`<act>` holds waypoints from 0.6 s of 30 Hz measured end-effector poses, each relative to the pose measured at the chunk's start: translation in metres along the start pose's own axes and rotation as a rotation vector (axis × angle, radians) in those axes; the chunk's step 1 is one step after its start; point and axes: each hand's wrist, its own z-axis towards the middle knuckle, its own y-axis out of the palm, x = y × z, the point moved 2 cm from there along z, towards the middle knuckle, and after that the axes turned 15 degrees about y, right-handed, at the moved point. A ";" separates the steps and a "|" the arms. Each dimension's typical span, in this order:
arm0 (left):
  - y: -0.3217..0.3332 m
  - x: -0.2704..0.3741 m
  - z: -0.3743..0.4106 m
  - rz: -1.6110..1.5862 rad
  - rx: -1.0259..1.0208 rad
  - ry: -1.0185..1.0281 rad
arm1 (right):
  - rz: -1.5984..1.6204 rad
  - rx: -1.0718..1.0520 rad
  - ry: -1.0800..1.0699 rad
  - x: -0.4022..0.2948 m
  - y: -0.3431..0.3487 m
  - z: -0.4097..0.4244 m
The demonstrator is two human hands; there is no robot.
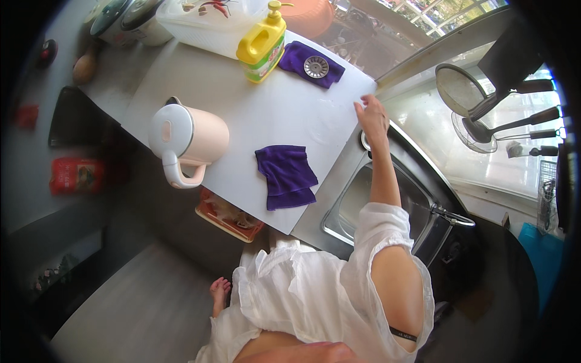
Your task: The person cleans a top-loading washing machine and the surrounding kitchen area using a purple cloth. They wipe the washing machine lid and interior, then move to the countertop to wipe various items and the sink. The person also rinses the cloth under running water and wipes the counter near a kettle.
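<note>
My right hand (374,119) reaches over the sink (349,199) to the back right corner of the white countertop (254,118). Nothing shows in it, and its thumb stands apart from the fingers. Low at my side hangs my left hand (220,288), empty, its fingers loosely bent. A purple cloth (288,174) lies folded near the front edge of the counter. Farther back, a second purple cloth (292,56) has a round metal sink strainer (316,67) on it. The pale pink electric kettle (206,134) with a white lid stands on the left.
A yellow pump bottle (263,47) stands beside a translucent plastic tub (199,34) with red chilies (218,7) on top. Strainers (460,90) and ladles hang by the window on the right. The faucet (454,217) juts over the sink. Below the counter is an orange basket (252,233).
</note>
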 end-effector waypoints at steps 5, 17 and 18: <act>0.002 0.005 0.004 0.044 -0.029 -0.044 | -0.347 -0.234 0.318 0.089 -0.009 -0.027; -0.002 -0.001 -0.009 0.031 -0.021 -0.032 | -0.193 -0.080 0.033 0.008 0.000 0.007; -0.004 -0.007 -0.011 0.022 -0.026 -0.029 | -0.178 -0.028 -0.073 -0.012 0.002 0.020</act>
